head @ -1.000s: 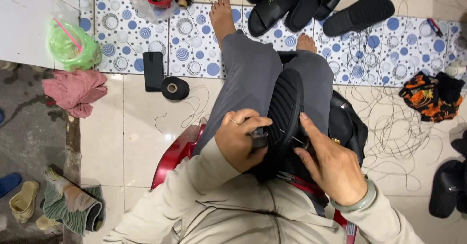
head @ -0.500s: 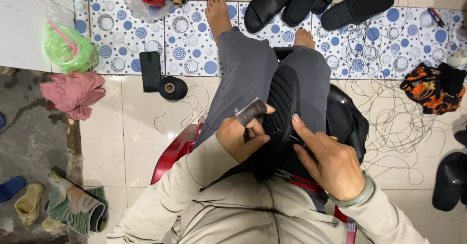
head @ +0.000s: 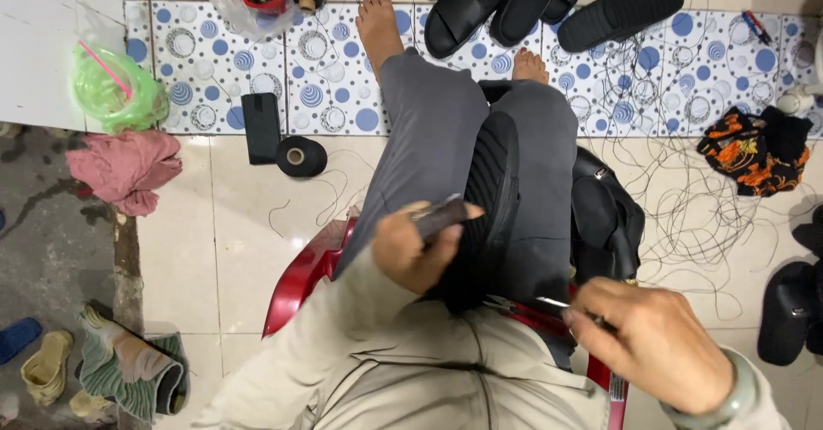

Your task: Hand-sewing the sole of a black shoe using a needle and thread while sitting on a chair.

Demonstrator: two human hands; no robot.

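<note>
A black ribbed shoe sole (head: 493,198) stands on edge between my knees, clamped by my grey trouser legs. My left hand (head: 416,250) presses against its left side and grips a dark wooden-handled tool (head: 441,217) with its tip at the sole. My right hand (head: 656,344) is drawn back low on the right, away from the sole. It pinches a thin metal needle (head: 549,303) with thread running toward the sole. I sit on a red plastic stool (head: 300,280).
A black thread spool (head: 301,156) and a black phone (head: 261,127) lie on the floor at left. Several black sandals (head: 549,1) sit ahead, loose thread (head: 694,207) at right, a black bag (head: 604,224) by my thigh, pink cloth (head: 124,168) at left.
My right hand has pulled back from the sole toward my body, drawing the needle and thread out. My left hand has shifted a little and tilted the tool.
</note>
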